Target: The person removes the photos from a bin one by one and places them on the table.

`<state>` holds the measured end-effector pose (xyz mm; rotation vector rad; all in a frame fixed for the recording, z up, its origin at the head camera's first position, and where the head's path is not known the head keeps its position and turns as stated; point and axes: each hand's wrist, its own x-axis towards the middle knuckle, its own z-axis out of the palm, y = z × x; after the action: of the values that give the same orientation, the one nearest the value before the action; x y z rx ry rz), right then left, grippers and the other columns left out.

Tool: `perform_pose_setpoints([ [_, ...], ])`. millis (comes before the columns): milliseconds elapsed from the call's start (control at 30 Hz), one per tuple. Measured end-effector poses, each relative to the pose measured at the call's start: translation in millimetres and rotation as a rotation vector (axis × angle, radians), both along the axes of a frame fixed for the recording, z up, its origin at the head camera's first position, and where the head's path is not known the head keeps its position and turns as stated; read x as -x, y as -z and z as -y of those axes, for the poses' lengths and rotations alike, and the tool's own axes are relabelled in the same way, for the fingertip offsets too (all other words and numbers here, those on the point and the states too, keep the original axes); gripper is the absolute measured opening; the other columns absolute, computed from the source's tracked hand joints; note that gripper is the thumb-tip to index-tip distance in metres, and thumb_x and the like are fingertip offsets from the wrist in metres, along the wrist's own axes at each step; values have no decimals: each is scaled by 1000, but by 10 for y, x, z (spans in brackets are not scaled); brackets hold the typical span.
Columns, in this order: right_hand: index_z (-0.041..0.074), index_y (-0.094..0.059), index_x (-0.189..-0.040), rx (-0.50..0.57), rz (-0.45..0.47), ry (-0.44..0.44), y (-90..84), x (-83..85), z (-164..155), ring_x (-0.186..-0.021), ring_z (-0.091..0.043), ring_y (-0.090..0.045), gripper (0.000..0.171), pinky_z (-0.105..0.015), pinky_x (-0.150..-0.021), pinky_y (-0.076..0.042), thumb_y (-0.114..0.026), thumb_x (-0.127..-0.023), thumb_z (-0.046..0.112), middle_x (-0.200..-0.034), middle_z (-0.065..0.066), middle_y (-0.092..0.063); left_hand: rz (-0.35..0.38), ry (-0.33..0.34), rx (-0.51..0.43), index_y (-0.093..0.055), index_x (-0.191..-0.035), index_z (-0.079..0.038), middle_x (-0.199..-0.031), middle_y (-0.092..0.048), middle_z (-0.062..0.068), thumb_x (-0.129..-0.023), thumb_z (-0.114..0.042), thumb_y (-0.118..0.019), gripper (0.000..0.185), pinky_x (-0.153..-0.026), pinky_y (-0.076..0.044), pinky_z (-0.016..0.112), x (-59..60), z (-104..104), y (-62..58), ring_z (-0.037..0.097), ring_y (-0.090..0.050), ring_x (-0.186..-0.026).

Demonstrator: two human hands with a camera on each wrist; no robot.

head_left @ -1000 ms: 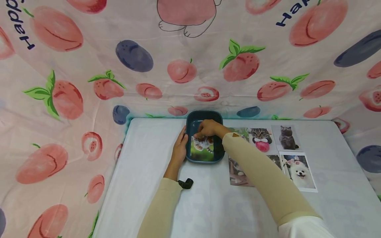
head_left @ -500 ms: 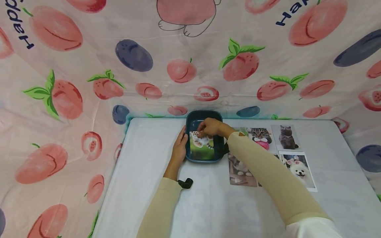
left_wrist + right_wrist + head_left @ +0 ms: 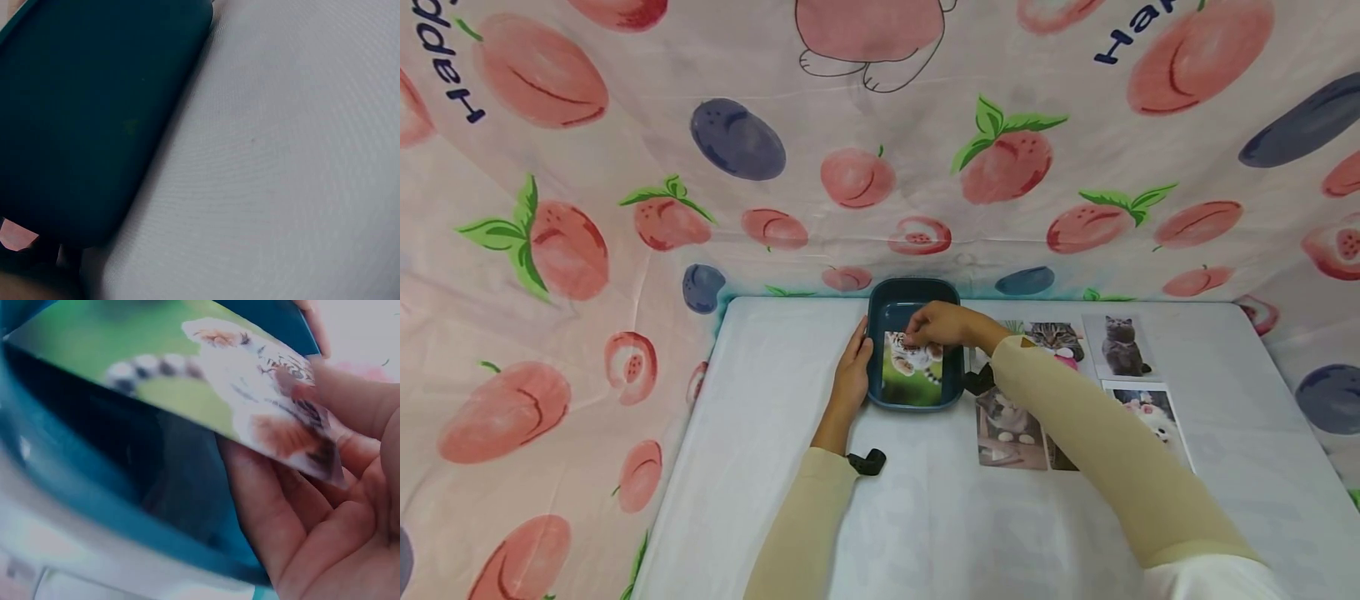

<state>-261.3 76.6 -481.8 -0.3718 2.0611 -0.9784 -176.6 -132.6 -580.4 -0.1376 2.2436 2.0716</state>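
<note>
Nearest to the person, on the white desk [image 3: 925, 517], two arms in tan sleeves reach forward. By the left wrist sits a small black clip [image 3: 868, 461], part of the wrist strap, it seems.

Next comes the left hand [image 3: 852, 377]. Its fingers lie straight along the left side of the blue tray [image 3: 914, 296] and press on the wall, likely so the tray does not slide. The left wrist view shows only the dark tray wall and the cloth, so that grip is flat, not curled.

On the right side lie some pet photos in rows: a pale cat photo [image 3: 1006, 427] close by, a white dog photo [image 3: 1157, 421] partly under the sleeve, then a striped cat photo [image 3: 1057, 335] and a grey cat photo [image 3: 1122, 345] farther back. They lie face up, so each one is easy to see.

Inside the tray, the right hand [image 3: 942, 326] pinches the top edge of a tiger cub photo [image 3: 912, 368] between thumb and fingers. That photo is tilted, with its low end down in the tray and its top end lifted.

Behind it all hangs a pink cloth [image 3: 625, 167] with peaches
</note>
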Motion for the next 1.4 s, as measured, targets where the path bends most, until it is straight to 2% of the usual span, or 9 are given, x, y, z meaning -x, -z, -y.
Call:
perform_pose_setpoints([
  [167, 9, -68, -122, 3, -13, -18, -62, -68, -99, -66, -17, -61, 27, -34, -66, -60, -65, -102, 27, -81, -6, -64, 0, -9, 8, -35, -160, -33, -167, -31, -8, -111, -39, -41, 50, -128, -18, 48, 5, -11, 5, 20, -22, -157],
  [300, 6, -62, -133, 19, -29, -12, -54, -123, -183, -74, -21, -68, 36, -37, -74, -63, -69, -98, 15, -98, -11, -68, 1, -13, 12, -34, -160, -34, -168, -30, -7, -111, -39, -41, 50, -128, -18, 48, 1, -18, 3, 22, -21, -157],
  [433, 10, -63, -134, 41, -121, 26, -24, -189, -255, -79, -22, -71, 36, -36, -74, -63, -68, -99, 18, -113, -13, -70, 10, -12, 12, -33, -160, -35, -168, -29, -7, -110, -43, -41, 52, -128, -18, 48, -6, -19, 5, 22, -20, -158],
  [667, 25, -59, -140, 167, -285, 215, -28, -320, -507, -80, -30, -69, 39, -46, -71, -63, -64, -102, 30, -127, -12, -60, 14, -19, 20, -35, -159, -39, -168, -30, -8, -110, -41, -41, 49, -129, -17, 48, 5, -24, 32, 20, -20, -158],
  [767, 23, -55, -143, 253, -318, 319, -72, -359, -703, -84, -31, -68, 42, -51, -69, -62, -62, -103, 31, -135, -14, -56, 6, -20, 19, -36, -158, -40, -167, -31, -10, -110, -42, -41, 49, -129, -16, 47, -2, -25, 26, 18, -20, -158],
  [900, 17, -52, -142, 301, -360, 441, -88, -422, -1053, -91, -21, -67, 44, -46, -64, -62, -63, -102, 32, -145, -15, -52, -2, -14, 13, -35, -158, -39, -167, -30, -12, -109, -45, -41, 49, -129, -15, 46, -10, -21, 14, 17, -20, -158],
  [1133, 18, -59, -139, 160, -501, 495, 69, -637, -1907, -62, -25, -57, 41, -43, -56, -57, -62, -102, 35, -120, -12, -58, 30, 4, -9, -34, -160, -36, -168, -28, -11, -111, -38, -41, 49, -130, -14, 44, -9, -26, -27, 17, -17, -158],
  [1300, 17, -60, -140, 33, -551, 546, 191, -777, -2559, -66, -22, -57, 45, -39, -53, -53, -62, -102, 39, -111, -4, -59, 61, 20, -13, -30, -162, -28, -170, -23, -4, -112, -32, -39, 51, -130, -12, 47, 21, -3, -22, 21, -14, -159],
  [1400, 15, -60, -140, -26, -548, 583, 240, -839, -2964, -71, -15, -55, 47, -35, -55, -53, -62, -101, 42, -107, 3, -57, 53, 18, -11, -31, -162, -30, -170, -24, -6, -112, -35, -40, 51, -130, -12, 46, 11, -17, -18, 20, -14, -159],
])
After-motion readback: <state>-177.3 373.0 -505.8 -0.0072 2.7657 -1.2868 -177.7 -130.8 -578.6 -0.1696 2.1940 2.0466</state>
